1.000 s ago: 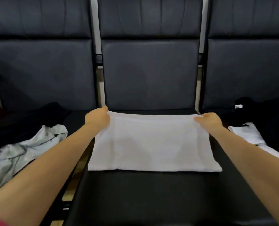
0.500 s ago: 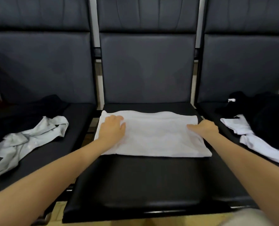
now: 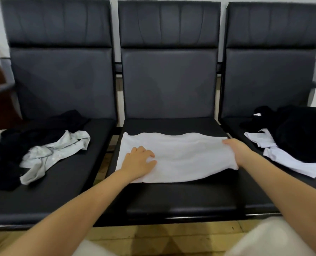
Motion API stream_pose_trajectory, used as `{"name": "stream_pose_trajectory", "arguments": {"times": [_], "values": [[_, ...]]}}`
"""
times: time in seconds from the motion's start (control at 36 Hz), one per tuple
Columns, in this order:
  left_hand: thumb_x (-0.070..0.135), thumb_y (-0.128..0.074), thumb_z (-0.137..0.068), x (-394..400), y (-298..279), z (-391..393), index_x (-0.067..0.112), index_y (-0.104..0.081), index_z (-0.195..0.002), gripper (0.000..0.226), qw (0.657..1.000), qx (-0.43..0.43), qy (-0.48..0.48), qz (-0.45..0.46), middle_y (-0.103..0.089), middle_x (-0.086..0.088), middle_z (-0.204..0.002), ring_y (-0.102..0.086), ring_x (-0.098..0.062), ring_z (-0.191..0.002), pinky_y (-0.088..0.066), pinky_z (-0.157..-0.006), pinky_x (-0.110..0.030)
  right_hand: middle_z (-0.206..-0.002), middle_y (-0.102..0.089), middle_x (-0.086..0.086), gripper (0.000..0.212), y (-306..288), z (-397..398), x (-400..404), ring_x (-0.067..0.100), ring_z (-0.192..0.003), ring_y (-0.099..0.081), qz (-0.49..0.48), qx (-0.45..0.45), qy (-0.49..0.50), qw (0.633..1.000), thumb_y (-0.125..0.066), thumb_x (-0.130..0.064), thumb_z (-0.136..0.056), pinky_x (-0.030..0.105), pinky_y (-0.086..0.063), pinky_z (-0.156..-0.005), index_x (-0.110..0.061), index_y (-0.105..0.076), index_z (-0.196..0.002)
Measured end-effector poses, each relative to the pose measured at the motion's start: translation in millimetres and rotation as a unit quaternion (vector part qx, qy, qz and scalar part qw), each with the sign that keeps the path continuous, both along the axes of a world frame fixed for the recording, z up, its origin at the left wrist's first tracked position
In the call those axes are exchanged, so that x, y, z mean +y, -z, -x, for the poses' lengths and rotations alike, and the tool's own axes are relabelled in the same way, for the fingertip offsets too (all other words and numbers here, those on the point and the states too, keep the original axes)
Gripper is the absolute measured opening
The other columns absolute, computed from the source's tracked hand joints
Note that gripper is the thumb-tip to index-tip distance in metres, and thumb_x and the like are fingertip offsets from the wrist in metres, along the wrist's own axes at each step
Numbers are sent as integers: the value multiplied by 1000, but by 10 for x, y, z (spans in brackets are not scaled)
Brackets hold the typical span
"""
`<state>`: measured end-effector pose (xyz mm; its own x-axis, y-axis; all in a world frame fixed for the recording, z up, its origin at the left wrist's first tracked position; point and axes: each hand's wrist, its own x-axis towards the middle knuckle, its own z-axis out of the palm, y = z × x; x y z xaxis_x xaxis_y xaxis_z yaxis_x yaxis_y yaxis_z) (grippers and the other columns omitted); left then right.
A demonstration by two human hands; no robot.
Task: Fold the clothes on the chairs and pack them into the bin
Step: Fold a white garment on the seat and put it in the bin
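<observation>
A white folded garment lies flat on the middle chair seat. My left hand rests palm down on its left part, fingers spread. My right hand grips the garment's right edge, which is lifted slightly off the seat. No bin is in view.
The left chair seat holds a crumpled pale grey shirt and black clothes. The right chair seat holds a black garment over a white one. Wooden floor shows below the seats' front edge.
The view has pulled back from the chairs. My left hand slid inward onto the garment and pressed flat. My right hand took hold of the right edge and raised it a little.
</observation>
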<state>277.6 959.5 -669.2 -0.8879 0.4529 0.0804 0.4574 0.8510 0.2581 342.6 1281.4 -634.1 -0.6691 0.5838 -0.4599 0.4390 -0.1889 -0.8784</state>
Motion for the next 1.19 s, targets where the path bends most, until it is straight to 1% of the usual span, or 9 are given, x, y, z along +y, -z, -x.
{"name": "stream_pose_trajectory", "arguments": {"times": [0.08, 0.22, 0.36, 0.47, 0.58, 0.75, 0.89, 1.06, 1.19], "values": [[36, -52, -95, 9, 22, 57, 25, -62, -116, 25, 997, -1, -20, -72, -53, 0, -117, -49, -18, -112, -41, -98, -31, -97, -59, 7, 28, -108, -7, -46, 27, -83, -56, -5, 47, 3, 999, -59, -27, -92, 32, -43, -68, -11, -60, -115], [32, -58, -93, 22, 26, 158, 24, -65, -107, 17, 989, -30, -67, -132, -58, 3, -103, -58, -14, -92, -46, -83, -24, -118, -62, 15, 28, -321, 157, -364, 33, -103, -60, -95, 93, -30, 991, -54, -30, -96, 39, -48, -86, -10, -61, -114], [22, -54, -95, 7, -13, 224, 20, -67, -108, 19, 984, -28, -86, -153, -56, 5, -100, -57, -15, -93, -43, -81, -22, -70, -46, -2, 26, -461, 343, -892, 18, -71, -47, -172, 155, -165, 959, -45, -33, -95, 27, -38, -64, -22, -48, -70], [16, -47, -94, -45, 6, 264, 18, -70, -101, 24, 982, -23, -103, -156, -65, 3, -102, -61, -17, -92, -51, -82, -29, -78, -57, -6, 18, -304, 437, -1260, 9, -68, -56, -269, 63, -322, 906, -52, -33, -92, 19, -44, -51, -18, -47, -101], [14, -45, -89, -84, 89, 315, 10, -66, -79, 23, 985, -22, -104, -134, -67, -5, -89, -60, -21, -77, -52, -72, -38, -91, -67, 7, 24, -116, 312, -1445, 19, -65, -69, -190, -48, -435, 879, -46, -31, -99, 26, -54, -59, -10, -53, -108], [22, -47, -93, 40, 88, 339, 20, -56, -75, 20, 983, -31, -104, -145, -58, -1, -81, -53, -15, -74, -50, -74, -36, -72, -65, 3, 18, -42, 377, -1185, 13, -48, -58, -220, 94, -277, 931, -52, -15, -93, 21, -40, -44, -7, -68, -96], [37, -55, -94, 216, 70, 283, 10, -70, -80, 34, 984, -43, -88, -148, -69, -7, -85, -64, -24, -82, -52, -78, -36, -91, -51, -4, 19, 93, 366, -818, 14, -83, -51, -387, 41, -208, 897, -58, -36, -91, 29, -40, -66, -22, -48, -99], [51, -61, -86, 388, 68, 220, 35, -61, -87, 16, 987, -33, -77, -134, -58, 4, -101, -56, -16, -96, -49, -88, -33, -63, -51, -2, 46, 180, 320, -791, 15, -61, -50, -340, -45, -291, 893, -68, -52, -80, 28, -38, -56, -17, -46, -61], [42, -63, -87, 460, 55, 239, 36, -66, -97, 12, 982, -75, -31, -172, -57, 4, -102, -57, -14, -96, -47, -90, -30, -98, -67, 15, 22, 126, 260, -807, 24, -84, -64, -214, 45, -250, 943, -60, -20, -88, 35, -51, -72, 1, -63, -91]]}}
